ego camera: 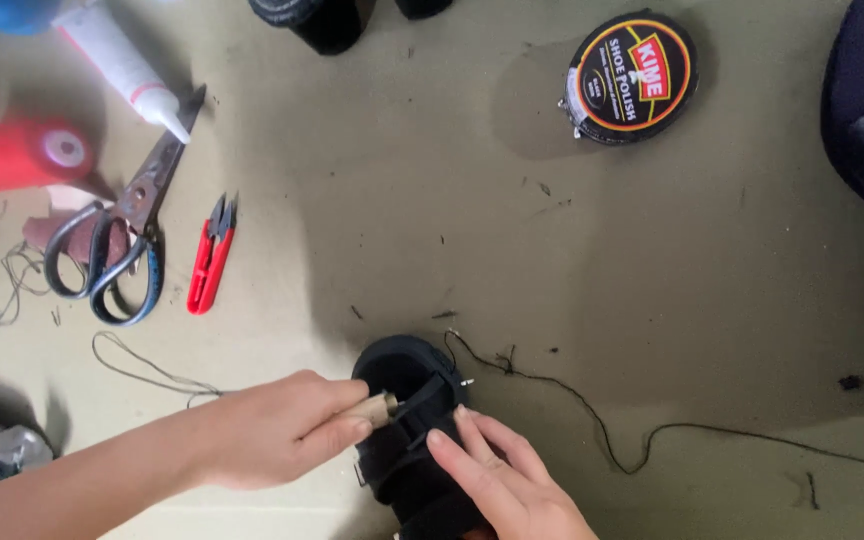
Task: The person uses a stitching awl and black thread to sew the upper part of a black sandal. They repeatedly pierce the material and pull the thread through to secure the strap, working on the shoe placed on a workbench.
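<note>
A small black sandal (pixel 404 420) lies at the bottom middle of the dusty floor. My left hand (pixel 287 428) grips a wooden-handled awl (pixel 380 407), its tip pushed against the sandal's strap. My right hand (pixel 497 478) presses down on the sandal's lower part with the fingers spread. A black thread (pixel 592 415) trails from the sandal off to the right.
A round black tin of shoe polish (pixel 632 76) sits at the top right. At the left lie large scissors (pixel 117 245), red thread snips (pixel 211 258), a white glue tube (pixel 122 65) and a red spool (pixel 20 155). Loose thread (pixel 147 372) lies near my left arm.
</note>
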